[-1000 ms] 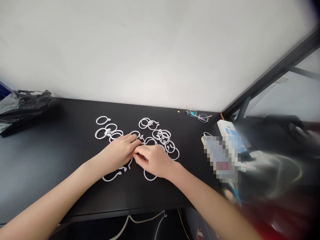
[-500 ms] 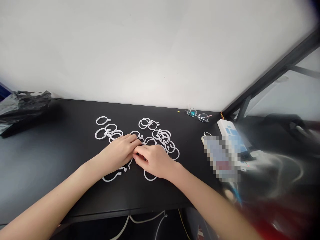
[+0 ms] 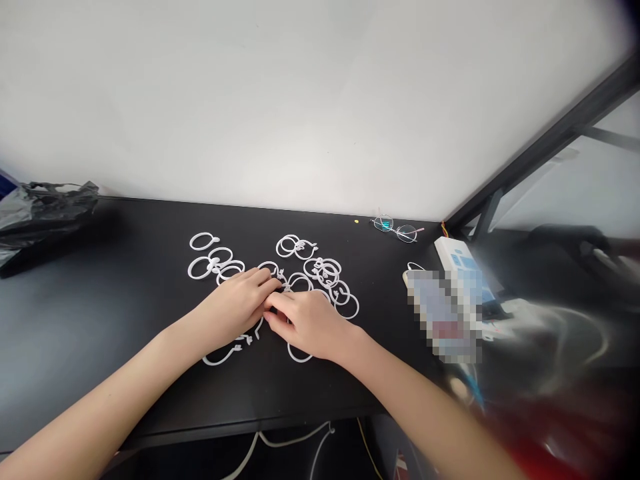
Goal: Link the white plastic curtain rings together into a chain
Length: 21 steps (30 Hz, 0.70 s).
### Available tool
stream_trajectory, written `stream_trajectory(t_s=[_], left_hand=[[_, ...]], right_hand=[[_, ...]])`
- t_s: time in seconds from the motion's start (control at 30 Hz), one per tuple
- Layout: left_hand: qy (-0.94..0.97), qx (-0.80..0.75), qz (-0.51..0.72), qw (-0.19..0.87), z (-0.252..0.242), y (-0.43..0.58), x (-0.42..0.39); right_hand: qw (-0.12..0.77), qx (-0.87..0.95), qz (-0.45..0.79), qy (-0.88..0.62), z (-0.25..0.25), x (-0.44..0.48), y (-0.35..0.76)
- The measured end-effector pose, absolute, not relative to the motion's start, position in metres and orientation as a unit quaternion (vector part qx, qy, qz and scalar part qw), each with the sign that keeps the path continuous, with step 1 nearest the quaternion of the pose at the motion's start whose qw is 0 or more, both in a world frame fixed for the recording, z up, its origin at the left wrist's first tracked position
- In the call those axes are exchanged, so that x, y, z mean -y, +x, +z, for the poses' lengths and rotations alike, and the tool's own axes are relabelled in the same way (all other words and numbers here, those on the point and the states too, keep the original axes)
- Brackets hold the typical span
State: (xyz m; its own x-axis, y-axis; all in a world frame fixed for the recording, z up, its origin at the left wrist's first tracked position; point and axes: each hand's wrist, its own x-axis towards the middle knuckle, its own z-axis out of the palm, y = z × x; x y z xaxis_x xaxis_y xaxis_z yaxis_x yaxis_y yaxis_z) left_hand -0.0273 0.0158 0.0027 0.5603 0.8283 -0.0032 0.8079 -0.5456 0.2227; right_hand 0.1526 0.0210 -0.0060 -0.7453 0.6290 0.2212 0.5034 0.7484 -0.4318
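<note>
My left hand [image 3: 241, 299] and my right hand [image 3: 311, 321] meet fingertip to fingertip over the middle of a loose spread of white plastic rings. Both are closed in a pinch at one white ring [image 3: 259, 328], of which a curved piece shows below the fingers; the rest of it is hidden. Around them lie several more rings with small clasp ends: a single ring [image 3: 202, 241] at the far left, a small cluster [image 3: 296, 247] behind, and a tangled group [image 3: 325, 272] to the right. An opened ring [image 3: 220, 362] rests below my left wrist, and another ring [image 3: 300, 360] below my right hand.
The rings lie on a black desk [image 3: 145, 287] against a white wall. Eyeglasses [image 3: 395, 229] sit at the back right. Further right are a blurred-out phone [image 3: 440, 317] and a white power strip [image 3: 457, 257]. A black plastic bag [image 3: 47, 210] stands at the far left.
My hands stay together in nearly the same place, the fingertips shifting slightly. The view has moved a little; the rings on the desk look unchanged.
</note>
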Motion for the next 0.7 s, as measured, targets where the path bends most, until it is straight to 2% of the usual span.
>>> stream_trajectory(t_s=[0.7], left_hand=[[0.883,-0.455,0.072,0.087,-0.0019,-0.0279,-0.0162]], right_hand=[[0.184,0.913,0.179,-0.317,-0.0067,-0.0226,0.1526]])
